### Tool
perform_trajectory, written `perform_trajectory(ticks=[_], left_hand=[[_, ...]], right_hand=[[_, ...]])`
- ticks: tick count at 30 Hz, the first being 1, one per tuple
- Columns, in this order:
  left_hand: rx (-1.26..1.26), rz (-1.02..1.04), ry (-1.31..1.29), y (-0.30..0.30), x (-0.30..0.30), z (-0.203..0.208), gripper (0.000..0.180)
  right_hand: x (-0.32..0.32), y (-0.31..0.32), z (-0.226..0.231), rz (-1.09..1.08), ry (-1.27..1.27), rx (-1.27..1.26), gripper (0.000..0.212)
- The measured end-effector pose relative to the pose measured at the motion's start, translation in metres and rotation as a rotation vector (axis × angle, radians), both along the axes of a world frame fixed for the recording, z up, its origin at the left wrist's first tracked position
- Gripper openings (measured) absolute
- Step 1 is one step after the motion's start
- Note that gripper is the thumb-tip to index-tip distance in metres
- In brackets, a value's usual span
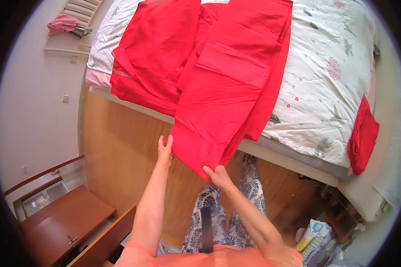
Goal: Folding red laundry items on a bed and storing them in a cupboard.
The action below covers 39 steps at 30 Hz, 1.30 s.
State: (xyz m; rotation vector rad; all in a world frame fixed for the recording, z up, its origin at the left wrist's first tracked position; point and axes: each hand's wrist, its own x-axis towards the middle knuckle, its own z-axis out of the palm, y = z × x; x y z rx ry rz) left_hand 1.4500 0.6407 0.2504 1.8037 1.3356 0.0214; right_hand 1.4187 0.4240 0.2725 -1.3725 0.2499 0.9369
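Observation:
A long red bed sheet (227,98), folded lengthwise into a strip, lies over the bed and hangs past its near edge toward me. My left hand (165,150) holds the left corner of its near end, thumb and fingers on either side of the cloth. At the right corner of that end, my right hand (218,176) grips the fabric with the thumb on top. Between both hands the end is stretched fairly taut above the floor. Another spread of red cloth (158,49) lies on the bed to the left, partly beneath the strip.
The bed carries a white floral quilt (318,89). A small folded red cloth (363,135) rests at its right corner. A brown cabinet (69,222) stands at lower left beside an open drawer front (104,238). Piled fabrics (316,242) sit at lower right on the wooden floor (120,133).

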Motion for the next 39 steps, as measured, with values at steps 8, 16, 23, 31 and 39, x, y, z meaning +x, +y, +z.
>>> perform_trajectory(ticks=[8,16,23,31,39], left_hand=[[-0.761,-0.144,-0.156,0.014,-0.009,0.046,0.039],[-1.019,-0.318,-0.596,-0.01,-0.052,0.143,0.044],[-0.772,-0.571,-0.745,-0.029,-0.085,0.191,0.039],[-0.827,-0.85,-0.481,-0.042,-0.089,0.222,0.038],[-0.722,-0.912,-0.492,-0.05,-0.102,0.196,0.043]], right_hand=[[0.0,-0.038,0.065,-0.057,0.084,0.157,0.021],[-0.006,-0.063,0.117,-0.203,-0.023,-0.054,0.031],[-0.022,-0.099,0.197,-0.182,-0.253,0.059,0.027],[-0.062,-0.123,0.222,-0.095,-0.582,0.021,0.013],[-0.093,-0.13,0.208,0.044,-0.662,-0.098,0.016]])
